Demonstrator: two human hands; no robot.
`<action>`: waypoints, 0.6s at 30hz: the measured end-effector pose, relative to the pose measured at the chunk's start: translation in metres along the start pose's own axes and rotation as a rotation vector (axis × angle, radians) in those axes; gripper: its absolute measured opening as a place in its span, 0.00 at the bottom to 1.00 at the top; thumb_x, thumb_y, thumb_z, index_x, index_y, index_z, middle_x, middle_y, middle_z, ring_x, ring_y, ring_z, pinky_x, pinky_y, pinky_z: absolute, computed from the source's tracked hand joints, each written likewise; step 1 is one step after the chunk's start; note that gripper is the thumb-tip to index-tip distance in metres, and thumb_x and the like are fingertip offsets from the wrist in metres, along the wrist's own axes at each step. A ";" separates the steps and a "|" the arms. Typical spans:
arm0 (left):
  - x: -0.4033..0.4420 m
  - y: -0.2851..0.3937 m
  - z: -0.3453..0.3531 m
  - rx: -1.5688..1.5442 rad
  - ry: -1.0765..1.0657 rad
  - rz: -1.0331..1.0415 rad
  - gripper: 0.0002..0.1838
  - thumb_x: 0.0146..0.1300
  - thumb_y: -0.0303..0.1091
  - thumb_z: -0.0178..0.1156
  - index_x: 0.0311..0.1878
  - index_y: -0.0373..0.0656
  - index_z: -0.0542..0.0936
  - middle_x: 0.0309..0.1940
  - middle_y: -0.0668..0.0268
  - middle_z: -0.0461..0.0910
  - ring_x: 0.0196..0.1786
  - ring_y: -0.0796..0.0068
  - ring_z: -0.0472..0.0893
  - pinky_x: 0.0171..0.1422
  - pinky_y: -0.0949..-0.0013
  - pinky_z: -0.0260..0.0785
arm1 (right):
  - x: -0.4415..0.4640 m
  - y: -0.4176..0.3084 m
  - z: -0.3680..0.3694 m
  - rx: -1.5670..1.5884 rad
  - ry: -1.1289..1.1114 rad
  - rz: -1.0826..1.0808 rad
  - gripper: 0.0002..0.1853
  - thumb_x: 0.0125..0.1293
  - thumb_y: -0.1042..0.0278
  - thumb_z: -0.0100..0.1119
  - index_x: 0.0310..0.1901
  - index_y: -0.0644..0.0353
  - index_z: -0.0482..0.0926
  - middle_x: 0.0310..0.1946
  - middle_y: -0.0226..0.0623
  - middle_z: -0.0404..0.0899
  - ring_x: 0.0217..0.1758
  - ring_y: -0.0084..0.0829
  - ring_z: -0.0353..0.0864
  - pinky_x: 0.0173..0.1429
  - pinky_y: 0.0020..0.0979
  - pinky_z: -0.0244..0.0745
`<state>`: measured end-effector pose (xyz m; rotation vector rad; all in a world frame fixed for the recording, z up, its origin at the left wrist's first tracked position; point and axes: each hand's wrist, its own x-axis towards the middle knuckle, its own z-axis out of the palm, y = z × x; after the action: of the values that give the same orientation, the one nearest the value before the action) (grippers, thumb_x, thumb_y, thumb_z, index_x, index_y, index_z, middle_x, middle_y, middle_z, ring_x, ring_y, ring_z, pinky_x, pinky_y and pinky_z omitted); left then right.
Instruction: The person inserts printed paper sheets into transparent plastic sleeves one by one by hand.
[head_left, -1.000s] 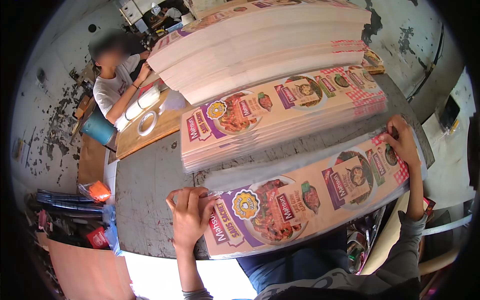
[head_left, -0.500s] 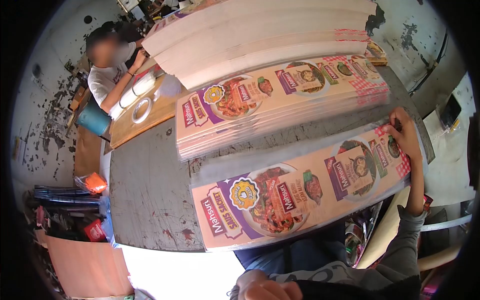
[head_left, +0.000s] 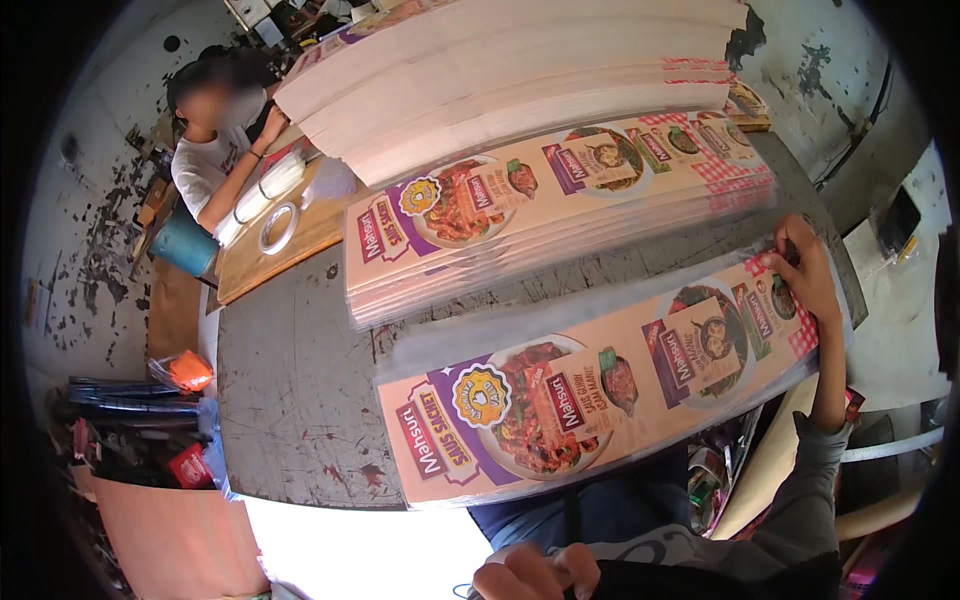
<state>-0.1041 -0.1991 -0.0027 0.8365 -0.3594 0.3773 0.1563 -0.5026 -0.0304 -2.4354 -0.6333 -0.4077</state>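
My right hand (head_left: 808, 275) is closed on the far right end of a long printed Mahsun food banner (head_left: 600, 385), thumb on its face. The banner lies face up in a clear plastic sleeve (head_left: 500, 330) that extends past its upper edge, along the table's near side. At the bottom, close to my body, my left hand (head_left: 535, 575) has curled fingers; what they hold, if anything, is hidden. Beyond the banner, a stack of similar sleeved banners (head_left: 540, 205) lies on the grey scratched table (head_left: 290, 400).
A tall stack of banners (head_left: 520, 90) stands at the back. Left of it, a person (head_left: 215, 150) sits by a wooden board (head_left: 250, 265) with a roll of clear tape (head_left: 279, 228). A blue bucket (head_left: 185, 245) and crowded shelf goods (head_left: 140, 420) are at the left.
The view has shifted slightly. My left hand has risen a little and its fingers show more. My right hand stays on the banner's end.
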 end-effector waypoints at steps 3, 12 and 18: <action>0.001 0.009 -0.016 0.231 -0.016 0.054 0.25 0.63 0.53 0.47 0.33 0.36 0.76 0.21 0.66 0.69 0.27 0.72 0.69 0.32 0.69 0.60 | -0.001 0.000 0.001 -0.014 0.000 -0.008 0.15 0.48 0.72 0.65 0.26 0.62 0.63 0.25 0.33 0.60 0.27 0.28 0.62 0.32 0.28 0.60; -0.005 0.041 -0.098 1.799 0.549 -0.095 0.24 0.62 0.48 0.52 0.44 0.33 0.79 0.33 0.58 0.72 0.35 0.66 0.73 0.37 0.63 0.66 | -0.004 -0.004 0.003 0.028 0.042 0.017 0.16 0.47 0.70 0.65 0.25 0.63 0.64 0.23 0.36 0.61 0.27 0.35 0.62 0.34 0.31 0.59; -0.016 0.037 -0.104 1.872 0.435 -0.174 0.22 0.62 0.45 0.54 0.49 0.35 0.78 0.37 0.59 0.69 0.38 0.67 0.73 0.41 0.64 0.67 | -0.003 -0.002 -0.002 -0.197 0.141 -0.163 0.17 0.47 0.66 0.67 0.26 0.63 0.65 0.23 0.36 0.63 0.28 0.35 0.62 0.33 0.32 0.59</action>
<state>-0.1185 -0.0995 -0.0501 2.5085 0.6590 0.6882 0.1522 -0.5035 -0.0287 -2.5186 -0.7636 -0.7324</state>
